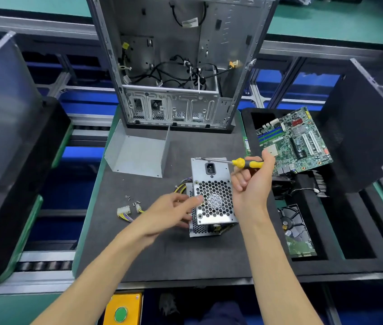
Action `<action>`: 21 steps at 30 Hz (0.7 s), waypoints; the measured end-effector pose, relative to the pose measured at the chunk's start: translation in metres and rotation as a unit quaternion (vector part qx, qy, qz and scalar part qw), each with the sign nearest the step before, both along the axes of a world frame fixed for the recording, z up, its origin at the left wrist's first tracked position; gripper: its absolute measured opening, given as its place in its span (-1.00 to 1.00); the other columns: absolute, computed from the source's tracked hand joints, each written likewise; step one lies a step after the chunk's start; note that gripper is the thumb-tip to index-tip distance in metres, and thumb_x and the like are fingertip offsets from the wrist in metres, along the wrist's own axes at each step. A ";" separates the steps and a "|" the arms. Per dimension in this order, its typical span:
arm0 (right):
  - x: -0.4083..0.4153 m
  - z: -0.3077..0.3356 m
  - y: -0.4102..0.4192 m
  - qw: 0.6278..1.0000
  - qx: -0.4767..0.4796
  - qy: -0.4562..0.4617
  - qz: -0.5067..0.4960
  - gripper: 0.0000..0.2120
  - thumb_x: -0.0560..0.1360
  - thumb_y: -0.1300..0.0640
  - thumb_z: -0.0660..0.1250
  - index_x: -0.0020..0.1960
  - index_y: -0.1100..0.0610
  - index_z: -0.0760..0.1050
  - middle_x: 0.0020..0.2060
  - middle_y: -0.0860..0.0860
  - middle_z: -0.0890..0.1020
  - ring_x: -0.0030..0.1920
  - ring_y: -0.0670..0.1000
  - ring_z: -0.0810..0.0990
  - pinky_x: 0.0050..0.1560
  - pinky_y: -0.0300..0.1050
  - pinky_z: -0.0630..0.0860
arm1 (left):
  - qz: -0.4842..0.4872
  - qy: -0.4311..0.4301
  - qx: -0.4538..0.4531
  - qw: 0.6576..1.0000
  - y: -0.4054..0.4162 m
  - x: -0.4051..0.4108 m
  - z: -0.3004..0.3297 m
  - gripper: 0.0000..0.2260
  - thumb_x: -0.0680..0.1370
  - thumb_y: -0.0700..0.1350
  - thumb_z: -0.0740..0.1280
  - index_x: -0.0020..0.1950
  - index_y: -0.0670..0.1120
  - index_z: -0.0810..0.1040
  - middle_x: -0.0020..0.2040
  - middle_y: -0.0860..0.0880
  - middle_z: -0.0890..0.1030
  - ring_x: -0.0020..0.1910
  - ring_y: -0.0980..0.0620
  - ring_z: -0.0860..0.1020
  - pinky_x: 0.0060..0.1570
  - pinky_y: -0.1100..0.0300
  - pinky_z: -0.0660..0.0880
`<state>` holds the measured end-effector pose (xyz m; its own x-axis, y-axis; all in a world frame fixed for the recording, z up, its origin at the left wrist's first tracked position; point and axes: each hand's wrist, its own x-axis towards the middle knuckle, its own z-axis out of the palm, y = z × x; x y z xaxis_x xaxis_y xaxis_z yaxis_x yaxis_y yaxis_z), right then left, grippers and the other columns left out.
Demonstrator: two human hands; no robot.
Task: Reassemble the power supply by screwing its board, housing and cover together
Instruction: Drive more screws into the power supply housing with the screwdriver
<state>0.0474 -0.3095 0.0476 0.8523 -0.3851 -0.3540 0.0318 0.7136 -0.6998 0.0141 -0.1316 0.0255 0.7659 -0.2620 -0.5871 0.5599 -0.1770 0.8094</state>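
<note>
The power supply housing stands on the dark mat, its honeycomb fan grille and black mains socket facing up. My left hand holds its left side, thumb on the grille edge. My right hand grips a yellow-and-black screwdriver above the housing; the shaft points left and its tip lies at the housing's top left corner. The grey U-shaped metal cover lies apart behind the housing to the left. A few loose screws and the supply's white cable connectors lie on the mat to the left.
An open computer case stands at the back of the mat. A black foam tray on the right holds a green motherboard, a hard drive and a cooler. Dark panels lean at both sides. A yellow box with a green button sits below.
</note>
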 end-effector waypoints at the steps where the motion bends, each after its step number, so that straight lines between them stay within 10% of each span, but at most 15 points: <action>1: 0.000 -0.001 0.000 1.000 -0.001 -0.001 0.001 -0.60 0.63 -0.10 0.24 -0.33 0.06 0.46 -0.51 -0.03 0.20 -0.55 -0.06 0.14 -0.62 -0.23 0.14 | -0.009 0.016 -0.041 0.999 -0.003 -0.002 -0.004 -0.57 0.53 0.08 0.44 0.25 -0.20 0.57 0.11 -0.22 0.68 0.05 -0.10 0.67 0.12 0.03 0.62; 9: 0.003 0.001 0.001 1.000 -0.012 0.000 0.009 -0.55 0.65 -0.04 0.23 -0.39 0.06 0.49 -0.54 -0.01 0.25 -0.59 -0.07 0.14 -0.63 -0.24 0.13 | 0.032 0.049 -0.187 0.981 -0.009 -0.001 -0.011 -0.69 0.48 -0.21 0.46 0.21 -0.26 0.63 -0.17 -0.03 0.73 -0.24 0.12 0.66 0.15 0.08 0.57; 14: 0.002 0.001 0.000 1.000 -0.025 -0.003 0.016 -0.52 0.66 -0.03 0.22 -0.42 0.04 0.50 -0.55 -0.01 0.26 -0.59 -0.07 0.15 -0.62 -0.24 0.13 | 0.081 0.066 -0.269 0.958 -0.002 0.005 -0.015 -0.65 0.48 -0.25 0.44 0.26 -0.22 0.63 0.20 -0.21 0.66 0.19 -0.11 0.64 0.19 0.04 0.59; 21: 0.002 -0.001 0.003 0.999 -0.036 0.003 0.016 -0.56 0.66 -0.02 0.23 -0.37 0.08 0.49 -0.55 0.00 0.28 -0.60 -0.07 0.16 -0.63 -0.24 0.13 | 0.100 0.095 -0.308 0.941 -0.001 0.006 -0.018 -0.67 0.47 -0.31 0.41 0.23 -0.24 0.65 0.20 -0.21 0.66 0.04 -0.03 0.69 0.20 -0.03 0.59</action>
